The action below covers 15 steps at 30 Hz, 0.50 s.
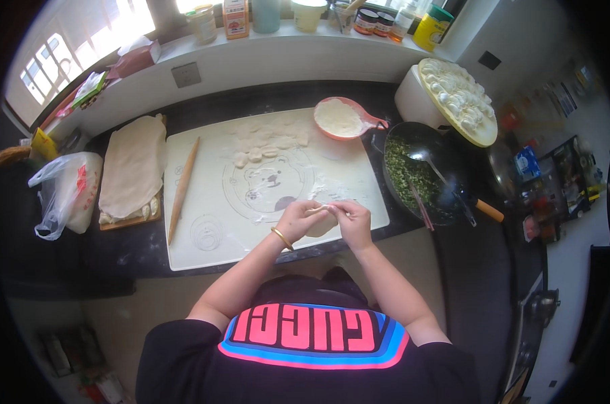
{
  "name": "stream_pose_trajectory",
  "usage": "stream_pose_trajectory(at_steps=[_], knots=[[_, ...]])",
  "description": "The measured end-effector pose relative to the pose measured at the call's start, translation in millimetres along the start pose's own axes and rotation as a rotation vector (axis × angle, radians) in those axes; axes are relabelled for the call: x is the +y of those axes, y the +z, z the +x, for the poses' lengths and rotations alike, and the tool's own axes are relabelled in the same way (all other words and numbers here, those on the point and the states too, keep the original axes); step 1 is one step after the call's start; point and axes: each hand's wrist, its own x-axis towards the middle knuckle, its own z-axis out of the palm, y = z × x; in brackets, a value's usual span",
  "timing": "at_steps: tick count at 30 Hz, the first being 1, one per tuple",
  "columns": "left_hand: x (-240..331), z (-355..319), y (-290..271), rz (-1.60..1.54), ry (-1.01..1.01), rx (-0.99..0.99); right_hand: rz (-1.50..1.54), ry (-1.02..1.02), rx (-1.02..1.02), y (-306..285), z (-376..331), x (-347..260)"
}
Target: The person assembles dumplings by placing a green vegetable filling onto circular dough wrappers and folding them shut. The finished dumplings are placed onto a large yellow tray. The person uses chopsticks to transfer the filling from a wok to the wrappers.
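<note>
Over the front edge of a cream mat (348, 172), both hands pinch the upper rim of a pale dumpling wrapper (323, 227). My left hand (299, 222), below a gold bangle, grips its left side, thumb and fingers closed. At the right side my right hand (355, 223) pinches the same rim, fingertips almost meeting the left ones. Whether filling is inside I cannot tell. Small pieces of floured dough (268, 145) lie at the back of the mat. A wooden rolling pin (184, 190) rests along its left side.
Right of the mat stands a wok (446, 202) with chopped green filling (406, 174), a spoon and chopsticks. A pink-red strainer of flour (338, 118) sits behind. Shaped dumplings (456, 91) cover a round tray at back right. Left are a cloth-covered board (133, 165) and a plastic bag (72, 192).
</note>
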Motion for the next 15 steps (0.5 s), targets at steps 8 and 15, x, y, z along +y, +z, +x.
stream_pose_trajectory(at_steps=[8,15], knots=[[24,23,51,-0.610,-0.172,0.079,0.197,0.184,-0.122,-62,26,8],[36,64,132,-0.637,-0.236,0.002,-0.057,-0.048,-0.280,-162,62,5]])
